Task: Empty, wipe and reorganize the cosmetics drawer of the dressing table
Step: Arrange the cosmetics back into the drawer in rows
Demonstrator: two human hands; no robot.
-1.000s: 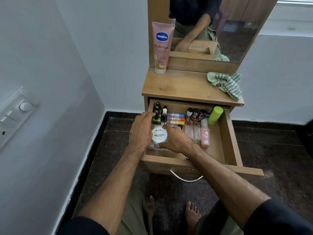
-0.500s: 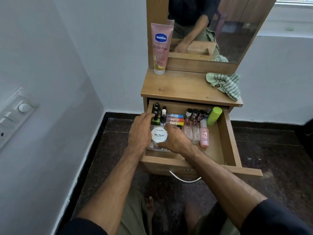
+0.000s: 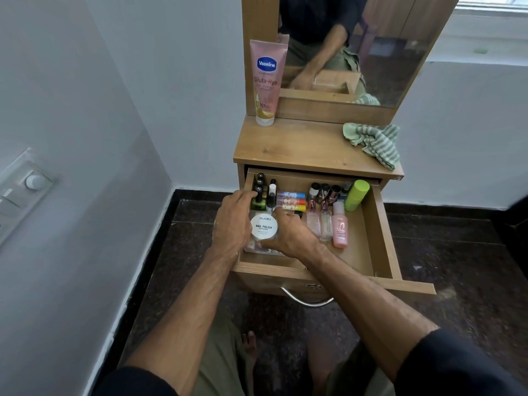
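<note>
Head view looks down on an open drawer (image 3: 380, 224) pulled out from under the wooden counter (image 3: 303, 147). Both hands are inside its front left corner. The left hand (image 3: 233, 221) curls its fingers over the left side of a clear tray (image 3: 251, 246), and the right hand (image 3: 291, 234) grips the tray's right side, thumb low at the front edge. A round white nail polish tub (image 3: 264, 227) sits on the tray between the two hands. Behind them stand dark nail polish bottles (image 3: 259, 192), with three coloured tubes (image 3: 291, 201) lying just beside them. Further right are small glass bottles (image 3: 320, 221), a pink bottle (image 3: 340, 228) and a green bottle (image 3: 355, 195) leaning in the back right corner. On the counter a pink lotion tube (image 3: 266, 81) stands against the mirror (image 3: 371, 47), and a green striped cloth (image 3: 374, 142) lies crumpled at the right edge.
</note>
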